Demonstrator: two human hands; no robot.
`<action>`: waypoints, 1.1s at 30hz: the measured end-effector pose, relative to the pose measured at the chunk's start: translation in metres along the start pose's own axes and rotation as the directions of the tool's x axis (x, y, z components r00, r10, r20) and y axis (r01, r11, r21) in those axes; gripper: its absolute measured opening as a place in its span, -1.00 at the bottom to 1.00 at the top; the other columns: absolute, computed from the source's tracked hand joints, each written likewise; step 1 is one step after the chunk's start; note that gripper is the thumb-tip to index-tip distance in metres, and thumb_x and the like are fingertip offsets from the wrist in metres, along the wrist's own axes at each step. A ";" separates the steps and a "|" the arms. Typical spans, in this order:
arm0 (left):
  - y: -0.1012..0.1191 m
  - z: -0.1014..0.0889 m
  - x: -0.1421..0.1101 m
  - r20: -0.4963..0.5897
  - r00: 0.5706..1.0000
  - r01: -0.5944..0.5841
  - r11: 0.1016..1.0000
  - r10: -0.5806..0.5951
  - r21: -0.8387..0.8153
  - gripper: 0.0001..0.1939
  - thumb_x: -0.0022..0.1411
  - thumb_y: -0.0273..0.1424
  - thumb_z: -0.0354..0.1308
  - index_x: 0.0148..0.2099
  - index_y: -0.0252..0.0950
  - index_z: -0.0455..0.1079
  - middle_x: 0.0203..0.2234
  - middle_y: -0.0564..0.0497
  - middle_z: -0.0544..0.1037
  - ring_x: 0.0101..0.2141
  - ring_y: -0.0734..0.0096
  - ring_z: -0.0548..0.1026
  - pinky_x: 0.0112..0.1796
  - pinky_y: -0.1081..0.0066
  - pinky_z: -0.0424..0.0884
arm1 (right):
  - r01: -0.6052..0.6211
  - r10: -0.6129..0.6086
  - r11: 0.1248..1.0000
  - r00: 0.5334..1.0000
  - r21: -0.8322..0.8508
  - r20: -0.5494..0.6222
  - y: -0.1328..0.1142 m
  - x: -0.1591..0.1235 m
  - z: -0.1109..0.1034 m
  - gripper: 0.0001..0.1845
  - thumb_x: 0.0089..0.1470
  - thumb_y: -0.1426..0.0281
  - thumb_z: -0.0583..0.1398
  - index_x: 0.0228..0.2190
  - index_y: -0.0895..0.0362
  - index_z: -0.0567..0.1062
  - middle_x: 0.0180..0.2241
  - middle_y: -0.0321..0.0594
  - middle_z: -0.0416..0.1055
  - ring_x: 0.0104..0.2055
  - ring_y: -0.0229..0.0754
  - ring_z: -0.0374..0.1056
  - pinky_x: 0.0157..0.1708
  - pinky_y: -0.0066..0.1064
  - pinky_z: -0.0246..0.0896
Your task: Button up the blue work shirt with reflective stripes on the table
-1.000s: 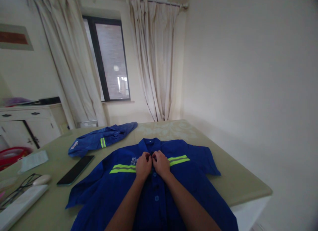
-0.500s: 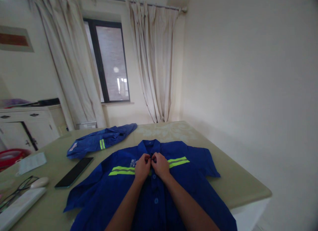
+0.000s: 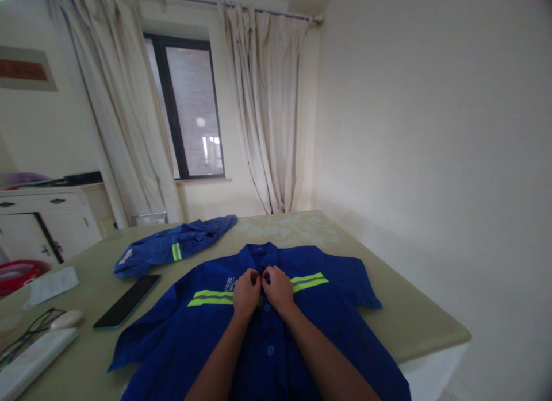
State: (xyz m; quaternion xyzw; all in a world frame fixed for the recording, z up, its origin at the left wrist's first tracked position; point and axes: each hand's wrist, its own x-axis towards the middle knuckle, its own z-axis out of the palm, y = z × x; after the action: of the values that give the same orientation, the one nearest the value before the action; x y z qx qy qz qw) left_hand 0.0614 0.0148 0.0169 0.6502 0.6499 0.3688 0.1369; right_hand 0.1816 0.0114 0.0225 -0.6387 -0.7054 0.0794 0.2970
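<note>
I have both hands at the upper front of the blue shirt (image 3: 278, 332), which lies face up on the table (image 3: 414, 309) with its collar (image 3: 272, 256) pointing away from me. The left hand (image 3: 247, 292) and the right hand (image 3: 278, 287) sit side by side just below the collar, fingers drawn together and pinching the shirt's front (whether a button or just cloth is between the tips, I cannot tell). Two buttons show farther down between the forearms, and a yellow stripe (image 3: 309, 282) runs out from behind each hand. Beyond the left sleeve I see a dark phone (image 3: 127, 302) lying flat, and past it a second blue garment (image 3: 159, 249), bunched up, with its own yellow band. Nearer the table's left edge are glasses (image 3: 32, 329) beside a white mouse (image 3: 66, 320).
</note>
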 end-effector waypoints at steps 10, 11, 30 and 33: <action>0.000 0.003 -0.001 0.003 0.998 -0.062 0.983 0.063 0.174 -0.73 0.34 -0.35 0.01 -0.21 -0.28 0.54 -0.26 -0.10 0.56 -0.18 0.16 0.47 -0.12 0.30 0.29 | -0.060 0.060 0.996 0.998 -0.062 -0.010 -0.005 -0.002 0.001 -0.85 0.22 0.32 0.14 -0.25 0.05 0.51 -0.21 -0.18 0.53 -0.23 -0.10 0.48 -0.33 -0.38 0.14; 0.000 0.003 -0.001 0.002 0.998 -0.063 0.981 0.064 0.185 -0.72 0.35 -0.35 0.00 -0.21 -0.28 0.55 -0.26 -0.11 0.56 -0.18 0.15 0.47 -0.12 0.29 0.29 | -0.066 0.066 0.995 0.998 -0.071 -0.008 -0.006 -0.002 0.001 -0.83 0.23 0.31 0.13 -0.24 0.06 0.52 -0.21 -0.17 0.53 -0.23 -0.09 0.48 -0.33 -0.38 0.15; -0.003 -0.003 0.000 0.021 0.999 -0.029 0.994 0.031 -0.106 -0.76 0.37 -0.25 0.02 -0.29 -0.20 0.43 -0.41 0.06 0.61 -0.36 0.34 0.54 -0.34 0.45 0.27 | 0.062 -0.062 0.990 0.998 0.124 -0.002 0.005 0.001 0.001 -0.87 0.21 0.40 0.12 -0.20 0.01 0.44 -0.18 -0.30 0.47 -0.18 -0.20 0.41 -0.28 -0.45 0.08; -0.004 -0.003 0.000 -0.006 1.000 -0.019 0.993 0.019 -0.117 -0.76 0.33 -0.25 0.07 -0.32 -0.21 0.46 -0.42 0.04 0.62 -0.38 0.32 0.55 -0.37 0.43 0.27 | 0.068 -0.068 0.992 0.998 0.111 0.000 0.004 0.000 0.000 -0.87 0.21 0.41 0.12 -0.21 0.00 0.44 -0.19 -0.31 0.46 -0.19 -0.20 0.40 -0.30 -0.44 0.07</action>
State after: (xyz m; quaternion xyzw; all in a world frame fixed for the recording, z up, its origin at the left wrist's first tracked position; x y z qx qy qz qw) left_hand 0.0559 0.0148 0.0163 0.6463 0.6213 0.4093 0.1697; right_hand 0.1847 0.0116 0.0206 -0.5967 -0.7218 0.1093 0.3332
